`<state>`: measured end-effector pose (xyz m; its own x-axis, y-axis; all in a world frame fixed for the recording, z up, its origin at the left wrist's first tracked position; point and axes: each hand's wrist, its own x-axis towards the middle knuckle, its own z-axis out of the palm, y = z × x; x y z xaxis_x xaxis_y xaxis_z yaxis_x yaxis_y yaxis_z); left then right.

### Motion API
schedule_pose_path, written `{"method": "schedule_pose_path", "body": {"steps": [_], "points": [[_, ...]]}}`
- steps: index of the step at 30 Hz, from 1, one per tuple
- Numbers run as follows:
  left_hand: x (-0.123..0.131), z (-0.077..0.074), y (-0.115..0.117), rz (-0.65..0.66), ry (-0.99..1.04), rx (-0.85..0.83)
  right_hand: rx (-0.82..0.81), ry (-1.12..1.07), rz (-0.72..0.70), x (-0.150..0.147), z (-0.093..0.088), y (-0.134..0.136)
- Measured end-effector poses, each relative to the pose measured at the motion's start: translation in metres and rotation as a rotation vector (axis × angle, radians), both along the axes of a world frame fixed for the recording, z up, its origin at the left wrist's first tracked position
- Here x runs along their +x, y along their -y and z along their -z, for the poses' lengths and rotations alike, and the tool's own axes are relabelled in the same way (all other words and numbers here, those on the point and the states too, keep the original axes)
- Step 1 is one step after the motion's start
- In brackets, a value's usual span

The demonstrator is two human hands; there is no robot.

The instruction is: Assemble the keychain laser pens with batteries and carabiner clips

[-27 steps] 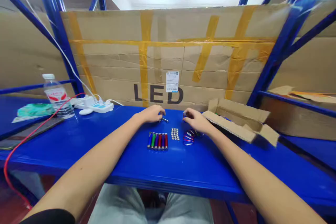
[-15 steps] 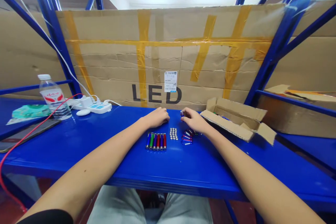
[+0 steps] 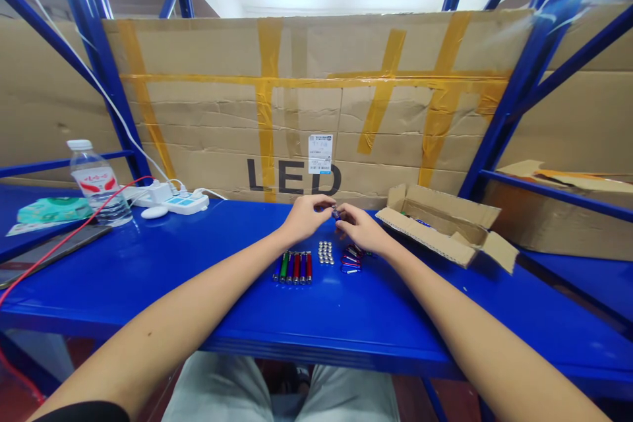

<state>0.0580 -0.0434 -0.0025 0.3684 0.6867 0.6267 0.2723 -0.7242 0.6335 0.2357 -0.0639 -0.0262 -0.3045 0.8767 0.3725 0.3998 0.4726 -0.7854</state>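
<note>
The large cardboard (image 3: 316, 112) reads "LED"; print on its white label (image 3: 320, 153) and the bottle (image 3: 100, 183) looks unreadable.

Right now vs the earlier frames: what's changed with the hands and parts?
The left hand moved right, from over some small metal bits (now out of sight) to meet the right hand at a small blue piece. Whether it grips anything is unclear.

Unchanged: right hand's hold on that piece, the row of tubes, silver discs, carabiners.
</note>
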Motion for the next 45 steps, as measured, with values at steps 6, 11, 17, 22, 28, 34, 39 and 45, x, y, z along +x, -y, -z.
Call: {"method": "schedule_pose_path", "body": {"steps": [6, 11, 17, 22, 28, 34, 39, 45], "points": [[-0.001, -0.001, 0.002, 0.028, 0.016, -0.087, 0.071, 0.041, 0.052, 0.0, -0.003, 0.002], [0.0, 0.0, -0.002, -0.018, 0.004, -0.122, 0.195, 0.084, 0.099, 0.002, -0.003, 0.0], [-0.002, -0.004, -0.005, -0.012, 0.039, -0.24, 0.36, 0.152, 0.125, 0.001, -0.004, 0.001], [-0.001, -0.005, -0.001, 0.092, 0.084, -0.445, 0.435, 0.144, 0.16, -0.001, -0.001, 0.004], [0.006, -0.001, 0.003, 0.083, 0.168, -0.471, 0.542, 0.132, 0.225, 0.0, -0.004, 0.008], [0.002, 0.0, -0.001, 0.125, 0.104, -0.273, 0.502, 0.126, 0.163, -0.002, -0.01, 0.014], [-0.002, -0.001, -0.004, 0.155, 0.033, -0.121, 0.467, 0.132, 0.151, -0.003, -0.013, 0.015], [-0.003, -0.003, -0.003, 0.173, 0.004, -0.105, 0.488, 0.052, 0.178, -0.002, -0.014, 0.015]]}}
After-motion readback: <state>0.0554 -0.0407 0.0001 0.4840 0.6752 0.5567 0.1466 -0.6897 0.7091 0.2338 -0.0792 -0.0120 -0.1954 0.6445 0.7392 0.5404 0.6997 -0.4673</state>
